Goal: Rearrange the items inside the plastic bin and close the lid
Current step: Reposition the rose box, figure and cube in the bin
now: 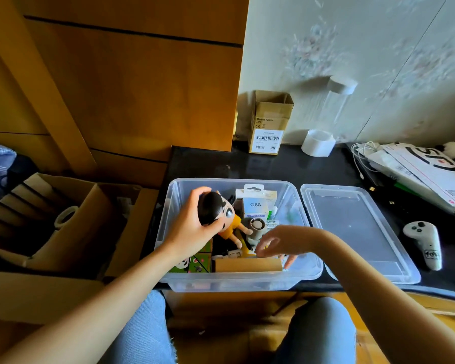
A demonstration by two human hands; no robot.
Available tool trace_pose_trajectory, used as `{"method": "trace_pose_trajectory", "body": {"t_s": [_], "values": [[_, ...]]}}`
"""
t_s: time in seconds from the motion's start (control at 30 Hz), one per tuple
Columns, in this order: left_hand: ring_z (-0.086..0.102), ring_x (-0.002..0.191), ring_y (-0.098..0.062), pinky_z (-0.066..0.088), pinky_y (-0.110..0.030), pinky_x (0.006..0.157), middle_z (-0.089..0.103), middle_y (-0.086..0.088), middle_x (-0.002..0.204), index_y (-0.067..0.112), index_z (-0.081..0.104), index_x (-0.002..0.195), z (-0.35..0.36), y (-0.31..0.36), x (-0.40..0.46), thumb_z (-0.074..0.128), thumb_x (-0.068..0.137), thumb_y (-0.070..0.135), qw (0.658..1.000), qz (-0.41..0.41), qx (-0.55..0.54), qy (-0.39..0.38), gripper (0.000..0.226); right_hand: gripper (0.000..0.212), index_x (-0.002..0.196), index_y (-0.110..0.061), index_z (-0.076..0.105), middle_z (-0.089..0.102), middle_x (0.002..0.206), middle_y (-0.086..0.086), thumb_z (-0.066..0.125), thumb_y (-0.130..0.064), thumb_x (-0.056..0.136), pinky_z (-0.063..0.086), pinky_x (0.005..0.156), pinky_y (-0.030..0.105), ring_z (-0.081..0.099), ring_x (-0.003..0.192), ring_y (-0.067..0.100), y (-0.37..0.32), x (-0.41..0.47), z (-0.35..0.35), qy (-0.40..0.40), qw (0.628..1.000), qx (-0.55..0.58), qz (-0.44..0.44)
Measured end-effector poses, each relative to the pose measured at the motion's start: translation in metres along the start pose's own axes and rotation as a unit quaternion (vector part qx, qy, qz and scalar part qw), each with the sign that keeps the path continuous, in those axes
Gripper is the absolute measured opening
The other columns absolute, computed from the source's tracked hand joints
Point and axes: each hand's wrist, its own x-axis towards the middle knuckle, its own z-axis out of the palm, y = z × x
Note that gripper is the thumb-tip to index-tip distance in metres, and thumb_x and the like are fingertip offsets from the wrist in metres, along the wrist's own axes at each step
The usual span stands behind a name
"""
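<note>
A clear plastic bin stands open on the black table. Its clear lid lies flat beside it on the right. My left hand grips the black-haired head of a doll in a yellow shirt, held over the bin's left half. My right hand reaches into the bin's front right with fingers curled down among the items; what it touches is hidden. A brown cardboard box lies along the bin's front wall, green patterned boxes at front left, and a white Q88 package at the back.
A white game controller lies right of the lid. A small cardboard box and a white tape roll stand at the table's back. Papers and cables fill the right side. Open cardboard boxes sit left of the table.
</note>
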Motion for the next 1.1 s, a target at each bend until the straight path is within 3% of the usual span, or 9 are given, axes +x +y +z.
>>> {"method": "trace_pose_trajectory", "body": {"t_s": [0.07,0.2,0.33,0.5,0.6,0.73,0.9,1.0,1.1], "values": [[0.048,0.119,-0.007,0.043,-0.019,0.092,0.051,0.012,0.124,0.032,0.04,0.128,0.002,-0.006,-0.004,0.073,0.08,0.024,1.0,-0.007,0.015,-0.002,0.058,0.034,0.119,-0.024,0.061,0.061,0.123,0.002,0.064,-0.033,0.086,0.058,0.076,0.026,0.061,0.109,0.021,-0.003,0.003,-0.006,-0.028,0.999,0.016,-0.013],[0.048,0.119,-0.006,0.047,-0.031,0.097,0.05,0.011,0.128,0.033,0.04,0.131,0.003,-0.011,-0.004,0.072,0.08,0.03,0.999,-0.004,0.038,-0.005,0.061,0.041,0.12,-0.027,0.061,0.062,0.11,-0.01,0.07,-0.036,0.081,0.056,0.075,0.02,0.06,0.099,0.006,-0.005,0.009,-0.009,-0.096,0.995,0.011,-0.014],[0.047,0.12,-0.006,0.047,-0.033,0.098,0.049,0.01,0.13,0.034,0.039,0.132,0.004,-0.011,-0.004,0.072,0.079,0.032,0.999,0.01,0.051,-0.005,0.062,0.039,0.121,-0.025,0.061,0.061,0.115,-0.008,0.069,-0.031,0.083,0.055,0.083,0.022,0.06,0.104,0.009,0.002,0.007,-0.015,-0.096,0.995,0.028,-0.015],[0.047,0.121,-0.005,0.046,-0.028,0.098,0.049,0.012,0.131,0.033,0.04,0.133,0.003,-0.011,-0.005,0.072,0.078,0.038,0.998,0.034,0.061,0.006,0.064,0.03,0.121,-0.018,0.061,0.06,0.127,0.004,0.057,-0.013,0.092,0.054,0.086,0.023,0.061,0.111,0.019,0.001,0.006,-0.019,-0.036,0.999,-0.029,-0.002],[0.046,0.122,-0.005,0.045,-0.027,0.099,0.049,0.012,0.132,0.034,0.039,0.133,0.004,-0.011,-0.006,0.072,0.079,0.036,0.998,0.034,0.054,0.01,0.063,0.033,0.125,-0.019,0.058,0.058,0.129,0.003,0.058,-0.025,0.092,0.055,0.084,0.028,0.056,0.116,0.02,-0.003,0.007,-0.012,-0.046,0.998,-0.045,-0.009],[0.046,0.122,-0.005,0.045,-0.025,0.098,0.049,0.012,0.132,0.035,0.039,0.133,0.004,-0.012,-0.006,0.072,0.079,0.037,0.998,0.03,0.055,0.011,0.063,0.035,0.125,-0.018,0.057,0.06,0.127,0.008,0.06,-0.016,0.09,0.056,0.083,0.033,0.058,0.113,0.024,-0.005,0.005,-0.009,-0.045,0.996,-0.075,0.009],[0.047,0.121,-0.006,0.043,-0.016,0.093,0.049,0.01,0.133,0.033,0.038,0.134,0.004,-0.012,-0.006,0.073,0.079,0.034,0.998,0.026,0.061,0.002,0.065,0.041,0.126,-0.017,0.057,0.06,0.126,0.005,0.061,-0.005,0.086,0.046,0.1,0.039,0.058,0.113,0.021,-0.012,0.011,-0.006,-0.025,0.984,-0.175,-0.028],[0.046,0.122,-0.007,0.046,-0.023,0.096,0.049,0.009,0.133,0.031,0.038,0.135,0.004,-0.011,-0.007,0.073,0.079,0.033,0.998,0.023,0.057,-0.008,0.066,0.038,0.127,-0.014,0.055,0.058,0.128,0.008,0.058,-0.01,0.089,0.052,0.092,0.041,0.06,0.11,0.027,-0.01,0.015,-0.002,-0.014,0.982,-0.186,-0.025],[0.046,0.121,-0.004,0.045,-0.021,0.096,0.049,0.011,0.131,0.031,0.039,0.135,0.004,-0.01,-0.008,0.074,0.078,0.032,0.998,0.032,0.059,-0.021,0.067,0.04,0.13,-0.012,0.054,0.057,0.131,0.007,0.058,-0.021,0.091,0.046,0.098,0.032,0.058,0.114,0.023,-0.004,0.014,0.002,0.058,0.974,-0.212,-0.046]]}}
